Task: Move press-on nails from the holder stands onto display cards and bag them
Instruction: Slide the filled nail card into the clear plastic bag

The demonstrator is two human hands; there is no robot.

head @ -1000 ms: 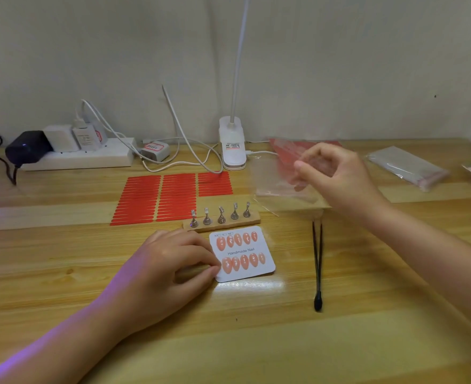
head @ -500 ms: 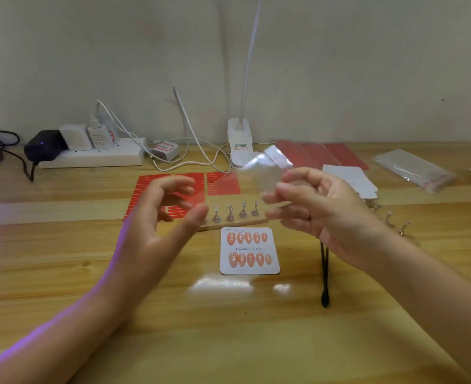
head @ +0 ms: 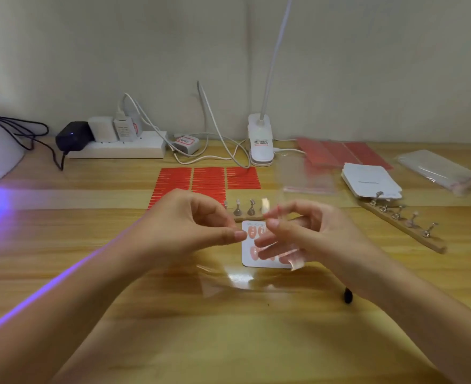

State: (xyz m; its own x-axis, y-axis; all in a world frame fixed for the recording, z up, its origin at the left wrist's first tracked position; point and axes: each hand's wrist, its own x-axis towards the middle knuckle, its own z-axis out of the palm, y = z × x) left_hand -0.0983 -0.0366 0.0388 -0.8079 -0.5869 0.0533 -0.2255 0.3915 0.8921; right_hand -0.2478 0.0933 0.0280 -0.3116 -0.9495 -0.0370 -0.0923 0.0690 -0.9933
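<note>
Lying flat, white display card [head: 247,259] bears pink nails [head: 252,231].

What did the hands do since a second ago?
The left hand let go of the white display card of pink nails and rose to meet the right hand. The right hand carried the clear plastic bag from the far side to above the card. Both hands now appear to pinch the bag. The card and the wooden holder stand stayed put.
</note>
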